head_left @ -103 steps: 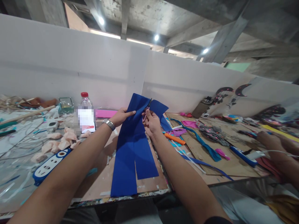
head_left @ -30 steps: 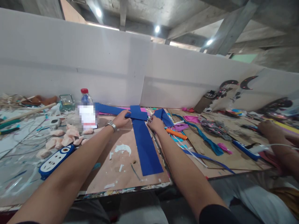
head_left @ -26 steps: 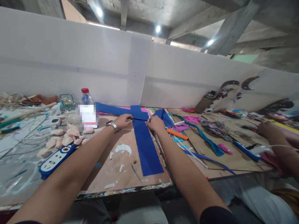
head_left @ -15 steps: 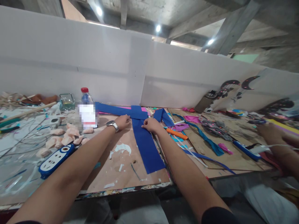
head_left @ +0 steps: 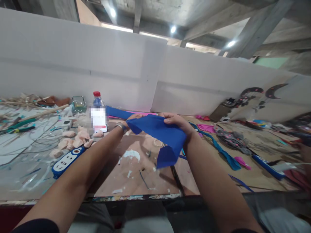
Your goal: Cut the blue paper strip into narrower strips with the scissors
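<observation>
A wide, flat blue strip, cloth or paper, (head_left: 160,129) is lifted off the worktable (head_left: 109,176), sagging between my hands with its free end folded down. My right hand (head_left: 177,122) grips its upper edge, the thumb on top and the fingers behind it. At the strip's left end is my left hand (head_left: 134,117), closed on it, with the fingertips partly hidden. Another length of blue strip (head_left: 118,112) runs left from there over a pink piece. Whether the two lengths join is hidden behind my hand.
Left of my arms lie a power strip (head_left: 66,163), crumpled peach pieces (head_left: 79,139), a phone (head_left: 99,119) and a red-capped bottle (head_left: 97,98). To the right are a teal ribbon (head_left: 222,150), a second power strip (head_left: 267,166) and another person's blurred hand (head_left: 306,150).
Both hands have raised the blue strip from the table, and its near end has swung up and folded. My right hand moved right. The view has shifted slightly left.
</observation>
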`<state>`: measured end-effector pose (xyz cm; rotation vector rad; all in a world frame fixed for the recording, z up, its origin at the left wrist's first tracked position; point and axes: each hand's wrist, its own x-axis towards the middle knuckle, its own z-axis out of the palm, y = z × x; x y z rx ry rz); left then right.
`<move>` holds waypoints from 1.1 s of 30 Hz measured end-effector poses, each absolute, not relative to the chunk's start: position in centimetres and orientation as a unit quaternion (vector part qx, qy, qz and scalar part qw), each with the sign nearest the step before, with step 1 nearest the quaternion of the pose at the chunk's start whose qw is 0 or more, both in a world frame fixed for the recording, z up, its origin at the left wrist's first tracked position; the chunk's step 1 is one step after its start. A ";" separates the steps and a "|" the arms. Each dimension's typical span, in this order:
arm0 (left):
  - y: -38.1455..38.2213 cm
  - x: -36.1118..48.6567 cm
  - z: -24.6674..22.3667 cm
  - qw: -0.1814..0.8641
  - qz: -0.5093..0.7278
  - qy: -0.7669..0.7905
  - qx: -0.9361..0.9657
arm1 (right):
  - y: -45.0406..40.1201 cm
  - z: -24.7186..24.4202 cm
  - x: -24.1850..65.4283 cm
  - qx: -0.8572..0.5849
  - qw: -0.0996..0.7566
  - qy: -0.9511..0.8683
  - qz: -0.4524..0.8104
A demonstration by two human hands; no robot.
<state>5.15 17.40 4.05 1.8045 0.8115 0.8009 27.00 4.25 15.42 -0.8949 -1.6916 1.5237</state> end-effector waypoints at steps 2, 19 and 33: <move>16.7 4.4 5.3 0.545 0.309 0.300 0.719 | 4.6 15.1 27.3 -0.342 0.345 -0.633 0.603; 2.5 -5.5 9.2 0.750 0.120 0.249 0.601 | 4.9 11.5 21.8 -0.281 0.180 -0.640 0.692; 1.0 -14.1 8.1 0.611 0.087 0.400 0.677 | 6.9 7.5 20.1 -0.284 0.041 -0.666 0.688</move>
